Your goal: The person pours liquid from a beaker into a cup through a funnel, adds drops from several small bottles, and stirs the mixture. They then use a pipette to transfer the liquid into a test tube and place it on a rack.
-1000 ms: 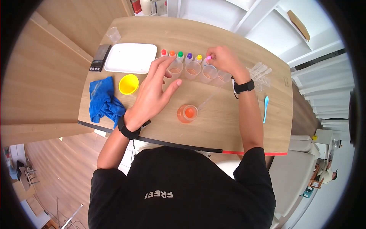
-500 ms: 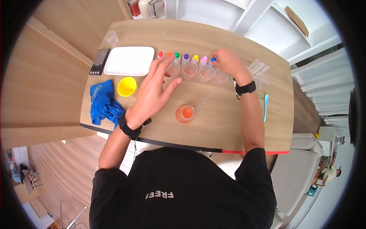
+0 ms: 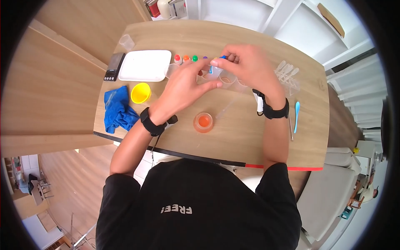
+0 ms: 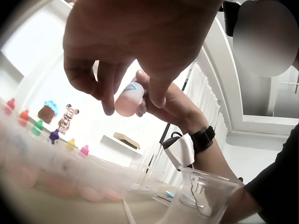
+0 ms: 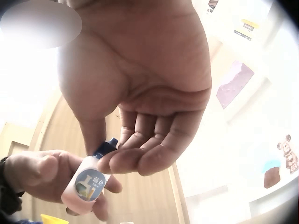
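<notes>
A small bottle with a blue cap [image 3: 213, 71] is in the air above the row of clear cups [image 3: 227, 78]. My right hand [image 3: 252, 68] pinches it by the dark blue cap [image 5: 106, 148]; in the right wrist view its label faces the camera. Around the bottle [image 4: 130, 99] my left hand [image 4: 135, 37] has thumb and fingers spread, with a gap beside the thumb; whether a finger touches it is unclear. Behind the cups stand bottles with coloured caps, among them a red one [image 3: 178, 58] and a green one [image 3: 194, 59], partly hidden by my left hand [image 3: 182, 88].
A flask of orange liquid [image 3: 203, 122] stands near the table's front. At the left are a white tray [image 3: 145, 66], scale [image 3: 113, 66], yellow cup [image 3: 141, 93] and blue cloth [image 3: 118, 109]. At the right lie droppers [image 3: 286, 74] and a light blue spoon [image 3: 297, 116].
My right hand has lifted the blue-capped bottle and brought it left over the cups. My left hand has moved right towards it; the two hands are now close together.
</notes>
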`<action>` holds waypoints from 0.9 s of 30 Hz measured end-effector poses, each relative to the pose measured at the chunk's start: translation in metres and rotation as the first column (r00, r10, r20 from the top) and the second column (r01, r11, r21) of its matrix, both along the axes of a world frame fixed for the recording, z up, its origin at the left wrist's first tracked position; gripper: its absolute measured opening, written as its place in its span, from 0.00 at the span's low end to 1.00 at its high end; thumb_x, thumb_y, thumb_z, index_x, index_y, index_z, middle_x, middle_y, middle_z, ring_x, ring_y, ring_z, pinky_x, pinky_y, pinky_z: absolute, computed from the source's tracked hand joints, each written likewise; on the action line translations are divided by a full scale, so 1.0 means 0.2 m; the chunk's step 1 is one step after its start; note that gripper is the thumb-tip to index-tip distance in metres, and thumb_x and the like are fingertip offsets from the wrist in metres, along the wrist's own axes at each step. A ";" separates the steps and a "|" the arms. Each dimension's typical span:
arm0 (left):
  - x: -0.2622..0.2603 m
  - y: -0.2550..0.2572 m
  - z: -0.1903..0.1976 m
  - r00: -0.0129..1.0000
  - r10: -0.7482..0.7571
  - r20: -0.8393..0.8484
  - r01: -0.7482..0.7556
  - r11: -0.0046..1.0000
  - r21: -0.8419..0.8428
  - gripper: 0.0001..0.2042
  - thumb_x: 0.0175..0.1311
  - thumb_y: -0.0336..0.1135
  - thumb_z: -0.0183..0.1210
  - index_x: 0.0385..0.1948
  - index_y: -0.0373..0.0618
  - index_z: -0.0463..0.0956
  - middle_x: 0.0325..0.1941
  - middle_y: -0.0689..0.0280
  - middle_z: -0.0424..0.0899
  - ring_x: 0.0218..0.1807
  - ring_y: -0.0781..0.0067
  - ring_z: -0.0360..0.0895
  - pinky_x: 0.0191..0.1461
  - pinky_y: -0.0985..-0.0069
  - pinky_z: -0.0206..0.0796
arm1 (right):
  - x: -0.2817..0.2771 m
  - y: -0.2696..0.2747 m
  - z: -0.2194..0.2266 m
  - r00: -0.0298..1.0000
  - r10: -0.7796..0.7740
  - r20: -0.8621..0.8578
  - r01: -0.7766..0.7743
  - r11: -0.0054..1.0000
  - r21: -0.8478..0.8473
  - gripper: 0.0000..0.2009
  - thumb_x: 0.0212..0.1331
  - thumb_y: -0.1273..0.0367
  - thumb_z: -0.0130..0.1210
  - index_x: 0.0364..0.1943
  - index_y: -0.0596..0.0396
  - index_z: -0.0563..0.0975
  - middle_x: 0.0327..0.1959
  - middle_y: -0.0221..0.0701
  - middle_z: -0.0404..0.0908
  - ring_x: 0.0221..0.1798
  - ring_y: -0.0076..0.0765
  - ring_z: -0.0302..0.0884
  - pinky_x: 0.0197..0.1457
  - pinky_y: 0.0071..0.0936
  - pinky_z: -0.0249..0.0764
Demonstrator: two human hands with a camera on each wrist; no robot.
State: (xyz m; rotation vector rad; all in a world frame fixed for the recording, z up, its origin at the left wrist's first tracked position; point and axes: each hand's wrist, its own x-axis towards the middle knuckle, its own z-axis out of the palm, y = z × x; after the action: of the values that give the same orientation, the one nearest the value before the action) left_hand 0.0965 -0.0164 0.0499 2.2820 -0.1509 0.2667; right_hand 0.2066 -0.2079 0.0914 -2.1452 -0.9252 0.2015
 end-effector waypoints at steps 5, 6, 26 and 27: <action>0.04 0.00 0.00 0.997 0.006 -0.077 -0.004 1.000 0.022 0.21 0.65 0.43 0.74 0.51 0.36 0.84 0.40 0.56 0.87 0.43 0.59 0.78 0.47 0.60 0.72 | 0.04 -0.01 -0.08 0.988 0.148 -0.044 -0.142 0.983 0.119 0.13 0.68 0.61 0.69 0.37 0.59 0.86 0.24 0.29 0.81 0.27 0.23 0.73 0.32 0.25 0.70; 0.05 0.01 -0.02 0.997 0.004 -0.081 -0.001 0.999 0.033 0.21 0.65 0.43 0.74 0.51 0.36 0.84 0.40 0.56 0.87 0.43 0.59 0.78 0.47 0.60 0.72 | 0.05 -0.02 -0.11 0.988 0.145 -0.047 -0.138 0.982 0.130 0.13 0.68 0.61 0.69 0.37 0.59 0.86 0.24 0.29 0.81 0.27 0.23 0.73 0.32 0.25 0.70; 0.12 -0.06 -0.07 0.999 0.035 -0.032 -0.030 0.988 0.151 0.20 0.65 0.42 0.75 0.54 0.44 0.87 0.31 0.63 0.84 0.39 0.68 0.74 0.42 0.68 0.70 | 0.09 -0.11 -0.07 0.995 0.067 0.071 -0.047 0.965 -0.258 0.15 0.66 0.59 0.65 0.38 0.59 0.86 0.22 0.35 0.81 0.26 0.39 0.76 0.32 0.39 0.70; 0.12 -0.06 -0.07 0.999 0.032 -0.033 -0.027 0.988 0.153 0.20 0.65 0.42 0.75 0.54 0.44 0.87 0.31 0.63 0.84 0.39 0.68 0.74 0.42 0.68 0.70 | 0.09 -0.12 -0.09 0.995 0.064 0.070 -0.044 0.966 -0.255 0.15 0.66 0.59 0.65 0.38 0.59 0.86 0.22 0.35 0.81 0.26 0.39 0.76 0.32 0.39 0.70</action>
State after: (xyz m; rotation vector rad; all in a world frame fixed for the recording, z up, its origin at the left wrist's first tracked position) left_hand 0.1207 -0.0282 0.0364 2.4414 -0.1232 0.2368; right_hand 0.2245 -0.2310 0.0728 -2.3783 -1.0514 0.2779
